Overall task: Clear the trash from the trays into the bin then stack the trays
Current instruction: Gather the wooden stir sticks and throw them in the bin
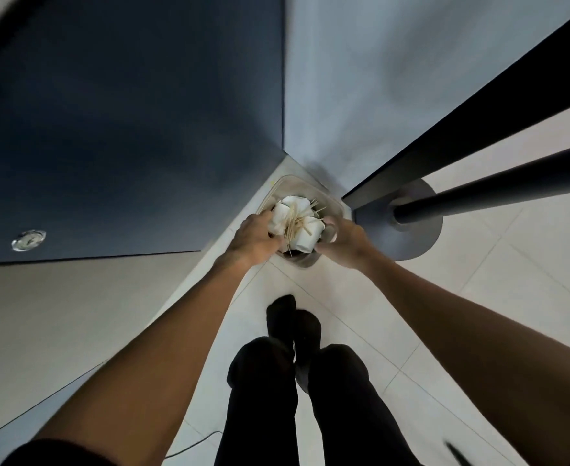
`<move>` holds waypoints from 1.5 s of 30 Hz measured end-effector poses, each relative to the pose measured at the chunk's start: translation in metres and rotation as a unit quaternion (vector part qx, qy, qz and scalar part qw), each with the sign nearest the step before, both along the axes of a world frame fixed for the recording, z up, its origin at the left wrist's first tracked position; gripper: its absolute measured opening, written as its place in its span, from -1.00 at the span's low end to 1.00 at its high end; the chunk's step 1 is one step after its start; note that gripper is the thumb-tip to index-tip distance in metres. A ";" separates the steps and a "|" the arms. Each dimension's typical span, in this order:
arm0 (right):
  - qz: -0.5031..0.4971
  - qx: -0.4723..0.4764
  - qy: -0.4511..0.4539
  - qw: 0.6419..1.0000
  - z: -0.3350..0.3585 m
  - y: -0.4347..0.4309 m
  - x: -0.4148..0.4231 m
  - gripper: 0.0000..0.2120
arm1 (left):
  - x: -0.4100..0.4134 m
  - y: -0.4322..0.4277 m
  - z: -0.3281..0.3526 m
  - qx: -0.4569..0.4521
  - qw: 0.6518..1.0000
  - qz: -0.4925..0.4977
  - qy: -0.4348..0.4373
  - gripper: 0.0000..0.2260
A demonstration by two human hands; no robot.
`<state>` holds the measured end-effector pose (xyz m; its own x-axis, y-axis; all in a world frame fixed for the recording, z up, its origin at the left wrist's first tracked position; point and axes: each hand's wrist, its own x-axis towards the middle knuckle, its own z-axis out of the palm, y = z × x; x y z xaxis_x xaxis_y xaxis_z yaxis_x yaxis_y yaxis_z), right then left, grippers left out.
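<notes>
The bundle of trash point(297, 218) is soft white crumpled paper point(285, 210), smooth white paper cups point(305, 233) lying on their sides, and a loose sheaf of thin pale wooden sticks point(293, 227) poking out at all angles. It sits in the mouth of the bin point(305, 263), a grey, rounded-square tub with a thin, slightly glossy rim.

The left hand point(255, 238) curls its fingers round the paper on the bundle's left side. The right hand point(345, 243) closes on the right side against the cups. Its fingertips are hidden behind them, and a small grey shape beside its thumb is too blurred to name. The trash and hands cover the bin's inside and most of its near rim. No tray can be made out.

The bin stands on the floor point(478, 297), tight in the corner where a matte dark blue panel point(125, 129) meets a pale grey wall point(377, 79). The floor is large, smooth off-white tiles with thin joints. A round metal fitting point(28, 240) is set in the blue panel, above a beige panel point(58, 314). Just right of the bin a flat grey disc base point(424, 237) carries a dark round pole point(498, 186), cut off at the right edge. Legs in black trousers point(276, 398) stand near the bin, and a thin cable point(196, 443) lies on the tiles at the bottom edge.
</notes>
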<state>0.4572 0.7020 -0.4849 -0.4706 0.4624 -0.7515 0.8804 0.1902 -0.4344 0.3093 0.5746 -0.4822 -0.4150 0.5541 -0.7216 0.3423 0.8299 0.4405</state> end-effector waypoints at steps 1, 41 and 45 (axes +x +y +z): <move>0.019 0.018 0.007 1.000 0.010 -0.001 0.003 -0.37 | 0.002 -0.003 0.015 0.006 1.000 0.002 -0.001 -0.57; 0.302 0.167 0.398 0.850 0.498 -0.154 -0.162 -0.66 | -0.069 -0.255 0.486 0.224 0.871 0.205 0.386 -0.62; 0.321 0.160 0.418 0.834 0.504 -0.170 -0.208 -0.65 | -0.105 -0.276 0.498 0.214 0.861 0.216 0.408 -0.64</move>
